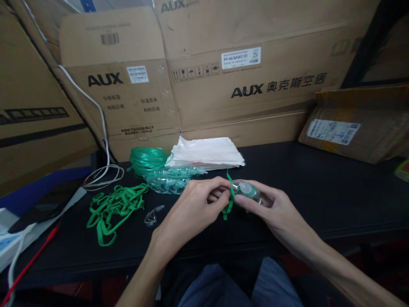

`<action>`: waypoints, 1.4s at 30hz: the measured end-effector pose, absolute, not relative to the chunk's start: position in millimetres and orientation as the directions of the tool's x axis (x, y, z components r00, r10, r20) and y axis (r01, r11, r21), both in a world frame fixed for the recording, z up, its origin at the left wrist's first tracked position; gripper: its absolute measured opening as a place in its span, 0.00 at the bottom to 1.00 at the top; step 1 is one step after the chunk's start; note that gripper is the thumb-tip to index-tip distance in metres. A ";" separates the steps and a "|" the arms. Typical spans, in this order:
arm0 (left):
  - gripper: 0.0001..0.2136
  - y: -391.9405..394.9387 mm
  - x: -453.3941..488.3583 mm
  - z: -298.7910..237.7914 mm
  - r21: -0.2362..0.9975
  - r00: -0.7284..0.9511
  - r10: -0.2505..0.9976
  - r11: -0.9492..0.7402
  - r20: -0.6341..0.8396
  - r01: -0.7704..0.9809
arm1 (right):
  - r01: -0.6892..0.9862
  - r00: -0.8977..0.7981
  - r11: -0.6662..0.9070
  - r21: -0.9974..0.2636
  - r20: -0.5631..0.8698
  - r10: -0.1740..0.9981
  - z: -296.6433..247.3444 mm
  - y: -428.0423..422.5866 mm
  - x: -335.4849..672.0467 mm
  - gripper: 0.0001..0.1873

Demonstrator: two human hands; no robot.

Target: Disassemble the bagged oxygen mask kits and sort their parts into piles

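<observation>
Over the black table [319, 192] my right hand [271, 204] is closed around a clear green plastic mask [247, 190] with a white round port. My left hand [194, 204] pinches a green elastic strap [229, 200] at the mask's left edge; the strap loops up and hangs down between my hands. Both hands are close together just above the tabletop.
A row of clear green masks [171, 179], a coil of green tubing [147, 159], a tangle of green straps [115, 207] and a small clear clip [153, 214] lie to the left. White plastic bags [207, 152] are stacked behind. Cardboard boxes [243, 76] wall the back; white cable [105, 170] at left.
</observation>
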State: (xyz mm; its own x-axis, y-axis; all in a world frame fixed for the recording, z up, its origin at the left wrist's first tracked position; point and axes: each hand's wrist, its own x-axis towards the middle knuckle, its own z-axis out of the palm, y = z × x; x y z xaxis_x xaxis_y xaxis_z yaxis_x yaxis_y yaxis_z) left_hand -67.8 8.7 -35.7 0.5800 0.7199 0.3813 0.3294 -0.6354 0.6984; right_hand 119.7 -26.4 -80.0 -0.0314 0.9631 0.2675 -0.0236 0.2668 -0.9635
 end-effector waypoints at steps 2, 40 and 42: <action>0.13 7.5 -66.7 -34.9 0.715 0.589 0.721 -0.622 0.365 0.319 | 0.052 0.022 0.319 -0.946 0.321 0.947 -81.3 -24.4 119.6 0.18; 0.17 63.1 -163.7 10.3 0.236 0.283 0.820 -0.442 0.498 0.866 | 0.006 0.018 0.282 -0.959 0.282 0.959 -81.0 -19.8 116.9 0.25; 0.20 88.9 -186.7 21.4 0.108 0.270 0.855 -0.350 0.443 0.930 | -0.003 0.002 0.299 -0.954 0.299 0.954 -83.3 -19.3 117.0 0.24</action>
